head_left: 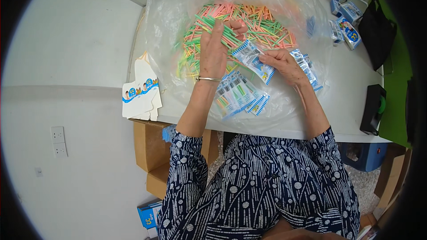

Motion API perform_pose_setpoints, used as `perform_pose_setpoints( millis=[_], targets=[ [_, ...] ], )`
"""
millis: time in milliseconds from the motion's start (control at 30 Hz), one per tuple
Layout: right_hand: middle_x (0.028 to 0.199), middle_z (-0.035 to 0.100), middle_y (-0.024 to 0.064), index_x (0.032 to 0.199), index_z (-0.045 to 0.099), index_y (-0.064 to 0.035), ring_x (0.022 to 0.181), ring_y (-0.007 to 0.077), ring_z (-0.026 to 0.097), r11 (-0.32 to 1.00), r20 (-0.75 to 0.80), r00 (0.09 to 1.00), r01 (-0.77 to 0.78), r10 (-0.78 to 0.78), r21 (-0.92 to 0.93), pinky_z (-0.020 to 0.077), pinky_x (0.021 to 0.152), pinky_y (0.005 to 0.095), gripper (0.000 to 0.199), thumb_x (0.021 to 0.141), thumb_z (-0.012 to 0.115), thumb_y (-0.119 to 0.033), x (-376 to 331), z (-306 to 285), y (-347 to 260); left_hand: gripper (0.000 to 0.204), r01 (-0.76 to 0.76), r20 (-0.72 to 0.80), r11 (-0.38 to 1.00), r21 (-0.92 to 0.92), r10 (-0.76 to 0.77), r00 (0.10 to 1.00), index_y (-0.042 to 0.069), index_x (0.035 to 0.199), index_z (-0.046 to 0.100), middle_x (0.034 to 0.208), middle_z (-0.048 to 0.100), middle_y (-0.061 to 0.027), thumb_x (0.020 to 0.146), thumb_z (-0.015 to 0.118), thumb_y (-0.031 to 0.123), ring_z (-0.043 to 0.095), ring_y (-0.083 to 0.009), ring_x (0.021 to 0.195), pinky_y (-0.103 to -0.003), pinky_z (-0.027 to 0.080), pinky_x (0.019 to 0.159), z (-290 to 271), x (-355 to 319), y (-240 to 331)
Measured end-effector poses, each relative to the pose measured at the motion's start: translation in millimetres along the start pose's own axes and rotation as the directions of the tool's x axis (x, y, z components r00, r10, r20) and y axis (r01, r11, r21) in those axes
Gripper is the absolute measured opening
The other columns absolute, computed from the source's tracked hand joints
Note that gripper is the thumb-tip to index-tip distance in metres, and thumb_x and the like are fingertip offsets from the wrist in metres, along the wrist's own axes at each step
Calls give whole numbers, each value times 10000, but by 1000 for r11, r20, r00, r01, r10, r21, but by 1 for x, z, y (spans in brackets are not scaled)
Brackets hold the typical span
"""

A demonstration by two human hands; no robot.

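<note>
My left hand point(215, 49) is closed round a bunch of thin green, pink and yellow sticks point(212, 23). In my right hand point(284, 64) a small blue-and-white printed packet point(254, 60) is pinched by its right side. The packet's upper left end reaches close to the sticks; whether they touch, I cannot tell. Behind both hands a large heap of the same sticks point(262, 24) lies on a clear plastic sheet or bag point(173, 0). Filled packets point(236, 93) with sticks showing through them lie in front of my hands, and more packets point(307, 69) lie beside my right wrist.
Flat white printed cartons point(141, 91) lie at the table's left edge. Small blue-and-white packs point(344, 6) stand at the far right, near a black bag point(377, 33). A black tape dispenser point(373, 109) stands on the right. Cardboard boxes point(151, 146) sit below the table.
</note>
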State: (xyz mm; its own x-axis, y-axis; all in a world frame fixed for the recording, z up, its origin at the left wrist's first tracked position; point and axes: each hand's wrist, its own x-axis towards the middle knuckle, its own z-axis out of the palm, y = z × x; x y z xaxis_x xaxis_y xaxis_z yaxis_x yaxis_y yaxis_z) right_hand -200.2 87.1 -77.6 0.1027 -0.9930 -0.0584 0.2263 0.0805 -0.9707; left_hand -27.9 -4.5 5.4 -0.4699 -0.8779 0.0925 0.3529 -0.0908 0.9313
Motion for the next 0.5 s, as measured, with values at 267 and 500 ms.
perform_pose_setpoints(
  millis=[267,500],
  targets=[
    [942,690,34,1041,685,26,871,68,593,999,29,999,-36,35,35,452,795,208,290,892,647,-220,-3,4,-6,421,-68,63,974,215,56,996,-56,976,594,917,661,-125,1008,415,324,628,-171,904,-310,484,838,7,-17,-5],
    [975,691,43,1066,678,21,903,73,599,992,48,999,-30,25,121,455,816,212,293,891,652,-213,-3,-2,-2,427,-143,96,960,239,124,988,-85,1036,598,998,649,-159,1006,432,307,632,-188,951,-317,504,856,11,-21,-6]
  ],
)
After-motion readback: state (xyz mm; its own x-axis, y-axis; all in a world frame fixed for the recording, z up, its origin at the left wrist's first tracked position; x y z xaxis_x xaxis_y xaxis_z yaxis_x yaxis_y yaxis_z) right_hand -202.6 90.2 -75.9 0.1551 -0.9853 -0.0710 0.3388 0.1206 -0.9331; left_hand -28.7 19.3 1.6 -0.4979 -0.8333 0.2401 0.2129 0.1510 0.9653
